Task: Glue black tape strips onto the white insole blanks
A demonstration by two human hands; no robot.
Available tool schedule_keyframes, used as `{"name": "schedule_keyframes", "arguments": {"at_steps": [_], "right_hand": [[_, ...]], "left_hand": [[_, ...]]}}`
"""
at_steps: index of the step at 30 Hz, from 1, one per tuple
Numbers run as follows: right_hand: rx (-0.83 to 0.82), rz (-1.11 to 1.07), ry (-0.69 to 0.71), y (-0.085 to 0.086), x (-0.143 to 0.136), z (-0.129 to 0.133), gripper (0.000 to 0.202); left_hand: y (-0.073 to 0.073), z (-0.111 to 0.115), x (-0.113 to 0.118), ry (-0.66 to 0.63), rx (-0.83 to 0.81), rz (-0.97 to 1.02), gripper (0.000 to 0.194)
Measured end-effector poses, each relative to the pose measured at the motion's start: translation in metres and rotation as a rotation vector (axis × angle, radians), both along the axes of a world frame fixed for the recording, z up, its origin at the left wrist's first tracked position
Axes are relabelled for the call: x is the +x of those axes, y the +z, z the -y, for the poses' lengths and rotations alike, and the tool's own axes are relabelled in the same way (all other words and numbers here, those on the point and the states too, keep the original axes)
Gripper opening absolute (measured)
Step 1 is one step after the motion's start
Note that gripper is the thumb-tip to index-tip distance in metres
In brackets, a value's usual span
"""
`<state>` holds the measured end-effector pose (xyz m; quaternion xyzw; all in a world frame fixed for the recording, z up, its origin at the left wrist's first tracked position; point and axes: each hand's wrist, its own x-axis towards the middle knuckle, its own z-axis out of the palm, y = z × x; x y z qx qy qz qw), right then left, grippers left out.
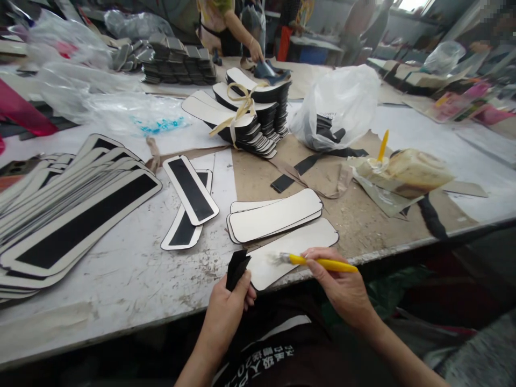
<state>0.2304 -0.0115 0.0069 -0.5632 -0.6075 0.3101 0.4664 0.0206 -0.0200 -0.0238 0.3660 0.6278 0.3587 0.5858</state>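
Observation:
My right hand [336, 282] is closed round a yellow-handled brush [330, 264], whose bristles touch a long white panel with rounded ends [294, 250] at the table's front edge. Folded black strips [237, 269] are pinched in my left hand [231, 301], beside the panel's left end. Behind that panel lie a few overlapping white panels [276, 216]. Further left, two white panels with black centres [191, 191] lie crossed. A large fanned pile of similar panels [80, 215] covers the far left.
Tied stacks of panels [242, 115] stand at the back centre. Right of them are a plastic bag [338, 107] with black pieces and a glue-stained container [417, 172] with a yellow stick upright. Across the table, a person's hand [256, 49] touches a blue-grey object.

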Motion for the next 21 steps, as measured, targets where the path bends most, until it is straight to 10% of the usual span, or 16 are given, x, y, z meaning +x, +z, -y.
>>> {"name": "schedule_keyframes", "arguments": {"at_steps": [6,13,21], "right_hand": [[0.290,0.391,-0.175,0.002,0.046,-0.014,0.008],[0.414,0.344,0.013,0.042,0.016,-0.008,0.012],[-0.264,-0.037,0.400,0.043,-0.046,0.003,0.009]], "left_hand": [[0.001,-0.003,0.003,0.014,-0.008,0.022,0.040],[0.008,0.002,-0.011,0.203,0.035,0.014,0.036],[0.056,0.032,0.001,-0.148,0.057,0.250,0.036]]}}
